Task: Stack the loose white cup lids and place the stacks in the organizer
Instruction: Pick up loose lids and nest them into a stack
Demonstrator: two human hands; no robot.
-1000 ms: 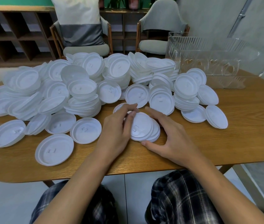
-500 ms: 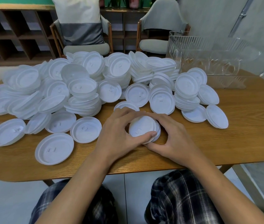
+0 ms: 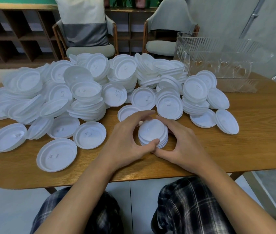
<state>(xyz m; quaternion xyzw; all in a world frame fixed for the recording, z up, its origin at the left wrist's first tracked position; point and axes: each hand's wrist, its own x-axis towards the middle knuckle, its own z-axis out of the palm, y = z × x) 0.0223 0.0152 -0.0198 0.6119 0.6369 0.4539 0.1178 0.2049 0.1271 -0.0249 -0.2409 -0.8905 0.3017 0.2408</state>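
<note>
Both sides of the lid stack (image 3: 152,132) at frame centre are cupped, left hand (image 3: 125,142) and right hand (image 3: 183,146) curled round it, likely squaring its edges

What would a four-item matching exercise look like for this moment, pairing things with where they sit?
Things:
1. small lid stack
2. clear organizer
3. grey-and-white cushion
4. frontmost loose lid

Places:
A. on a chair behind the table
B. at the far right end of the table
C. gripped between the left hand and the right hand
D. flat on the table, left of the left hand

Pairs: 1-C, 2-B, 3-A, 4-D
</note>
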